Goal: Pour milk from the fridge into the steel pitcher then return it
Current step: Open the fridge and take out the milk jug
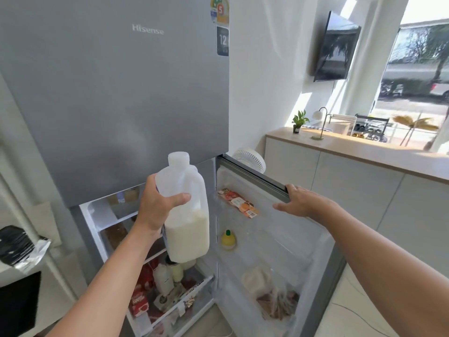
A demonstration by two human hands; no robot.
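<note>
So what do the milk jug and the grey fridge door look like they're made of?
Handled white milk jug: translucent, slightly frosted plastic; the milk level shows through its wall. Tall grey upper fridge door: probably coated or brushed steel, with a soft satin sheen.

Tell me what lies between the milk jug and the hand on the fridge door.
Head view: an orange-and-red packet in the top rack of the fridge door lies between the milk jug and the right hand.

A dark television (336, 46) is mounted at the upper right. Below it, a potted plant (299, 120) and a lamp (316, 114) are set on the worktop (352, 145); a white fan (251, 160) is seen near centre.
</note>
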